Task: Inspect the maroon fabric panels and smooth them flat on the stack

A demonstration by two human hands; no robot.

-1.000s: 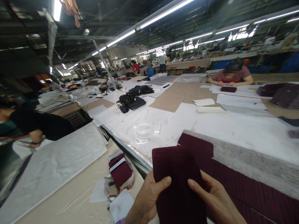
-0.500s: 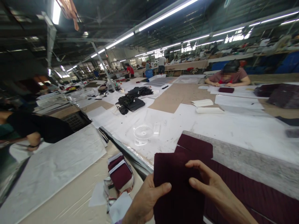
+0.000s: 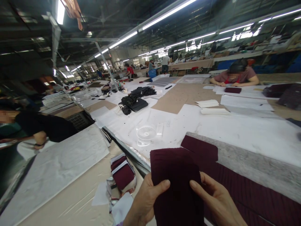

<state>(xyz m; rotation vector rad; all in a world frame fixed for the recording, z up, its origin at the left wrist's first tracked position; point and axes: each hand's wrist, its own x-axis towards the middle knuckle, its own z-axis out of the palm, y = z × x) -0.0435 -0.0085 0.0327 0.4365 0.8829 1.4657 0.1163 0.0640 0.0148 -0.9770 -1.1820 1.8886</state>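
Right fingers (image 3: pixel 208 180) had moved outward, gripping the maroon cloth (image 3: pixel 176 172) with the left hand (image 3: pixel 145 197); apparent straightening next needed even tension.

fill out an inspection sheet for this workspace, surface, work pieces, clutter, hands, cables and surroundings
Surface: white-covered table ahead, with dark specks and marks; beige covering at lower left, creased.
Work pieces: held maroon fabric, upright; more maroon fabric pieces lie at right, beside a grey mottled strip.
Clutter: white fan, dark fabric bundle, brown sheet, small maroon stack with pale layers.
Hands: left hand and right hand grip opposite edges of the held fabric, thumbs in front.
Cables: nothing seen.
Surroundings: person in black at left, another person leaning on the table at right; tube lights overhead.
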